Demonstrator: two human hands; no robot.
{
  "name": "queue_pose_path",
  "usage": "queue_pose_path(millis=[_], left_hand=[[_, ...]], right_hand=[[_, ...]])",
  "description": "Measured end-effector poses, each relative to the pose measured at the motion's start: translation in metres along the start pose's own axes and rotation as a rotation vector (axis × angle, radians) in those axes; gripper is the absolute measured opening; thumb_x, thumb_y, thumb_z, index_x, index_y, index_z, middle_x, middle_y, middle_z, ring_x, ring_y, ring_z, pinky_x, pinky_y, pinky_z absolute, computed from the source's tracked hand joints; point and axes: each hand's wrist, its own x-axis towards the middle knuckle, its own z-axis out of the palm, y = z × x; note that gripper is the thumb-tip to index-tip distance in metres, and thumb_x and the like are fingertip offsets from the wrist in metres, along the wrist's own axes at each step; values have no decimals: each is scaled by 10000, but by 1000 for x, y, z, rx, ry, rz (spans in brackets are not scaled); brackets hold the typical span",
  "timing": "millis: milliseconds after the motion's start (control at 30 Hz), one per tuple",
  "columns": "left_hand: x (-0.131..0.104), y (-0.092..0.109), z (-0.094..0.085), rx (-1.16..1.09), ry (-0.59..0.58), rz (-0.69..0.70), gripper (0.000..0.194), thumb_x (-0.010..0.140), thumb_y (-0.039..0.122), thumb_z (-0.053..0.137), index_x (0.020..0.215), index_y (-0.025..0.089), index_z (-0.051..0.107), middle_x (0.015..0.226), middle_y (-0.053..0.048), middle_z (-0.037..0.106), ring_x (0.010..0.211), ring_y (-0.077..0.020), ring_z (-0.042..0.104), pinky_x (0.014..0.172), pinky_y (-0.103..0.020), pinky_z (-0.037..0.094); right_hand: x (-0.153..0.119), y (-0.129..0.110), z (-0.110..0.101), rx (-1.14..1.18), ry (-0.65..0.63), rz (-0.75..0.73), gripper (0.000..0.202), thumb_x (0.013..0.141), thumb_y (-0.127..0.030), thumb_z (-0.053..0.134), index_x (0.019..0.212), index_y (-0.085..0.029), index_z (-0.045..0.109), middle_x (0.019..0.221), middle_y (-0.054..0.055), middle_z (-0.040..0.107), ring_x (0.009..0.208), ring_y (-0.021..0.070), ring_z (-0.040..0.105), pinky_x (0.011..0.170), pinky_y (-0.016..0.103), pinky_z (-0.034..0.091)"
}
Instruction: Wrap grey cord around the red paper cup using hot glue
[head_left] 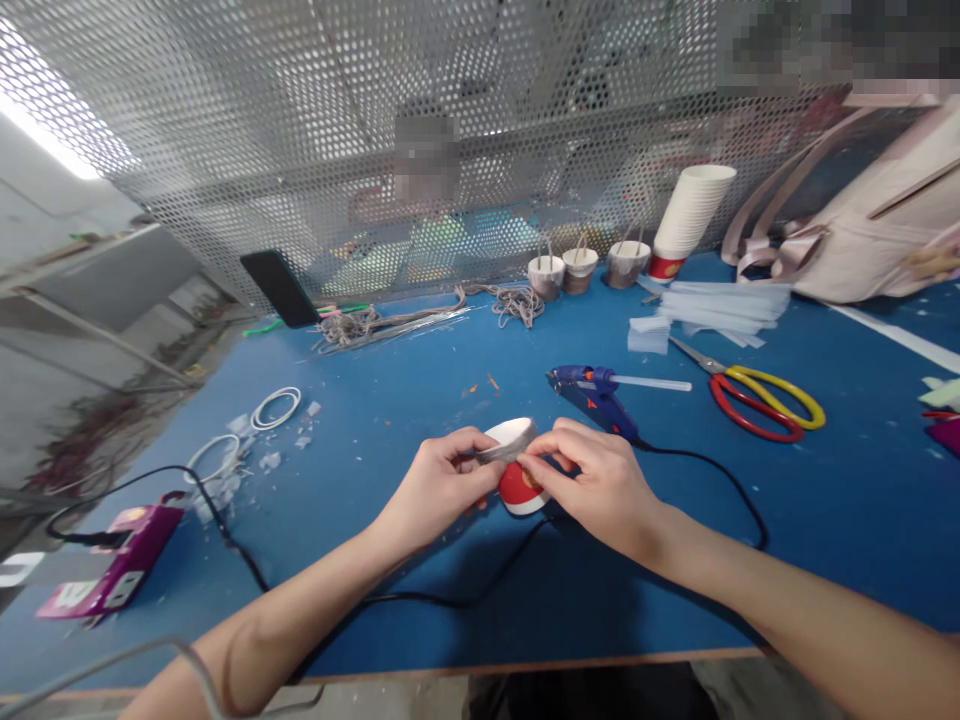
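Observation:
Near the middle of the blue table, a tilted red and white paper cup [523,490] with grey material around its rim is between my hands. My left hand [448,480] grips it from the left, thumb and fingers on the grey band. My right hand [596,480] pinches at the cup's right side; whether a strand is between the fingertips is too small to tell. Just behind my right hand lies a blue glue gun [596,392] with a clear glue stick.
Scissors [757,400] and pale strips [720,310] lie right. Behind stand a cup stack [694,210] and small wrapped cups [577,270]. Grey cord [517,305] and a phone [279,288] sit at the back, a purple power strip [124,560] left. A black cable crosses the front.

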Motion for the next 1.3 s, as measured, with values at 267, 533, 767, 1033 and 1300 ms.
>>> queue_pose_path(millis=[267,533,767,1033,1300], left_hand=[[0,-2,-1,42,-9,7,132,718,262,588,696,132,589,508,56,480,418,-51,425,408,-165,303],[0,2,-1,21,10,56,93,702,202,567,651,132,600,597,44,485,432,-41,426,413,-170,310],[0,1,-2,12,7,93,100,708,202,584,664,131,638,657,27,505,435,-38,441,413,-175,327],[0,3,-1,1,0,80,139,713,244,603,673,118,645,640,30,482,455,-41,414,417,-174,318],[1,3,-1,6,41,101,143,689,272,663,687,136,705,686,-2,543,510,-61,416,436,-189,312]], right_hand=[[-1,1,0,15,-14,21,164,853,-208,561,708,-169,626,596,-21,503,513,82,449,500,216,335],[0,2,-1,21,-34,57,148,848,-209,559,728,-170,636,630,-11,548,513,81,469,511,210,356],[0,4,-1,5,-35,91,158,848,-229,557,715,-179,626,652,-2,582,522,86,490,508,210,360],[0,7,0,-18,-26,105,115,831,-216,588,724,-186,619,654,-15,572,531,84,486,520,210,362],[0,4,-1,10,-50,127,134,834,-218,570,709,-189,610,636,-21,543,518,82,467,503,209,353]])
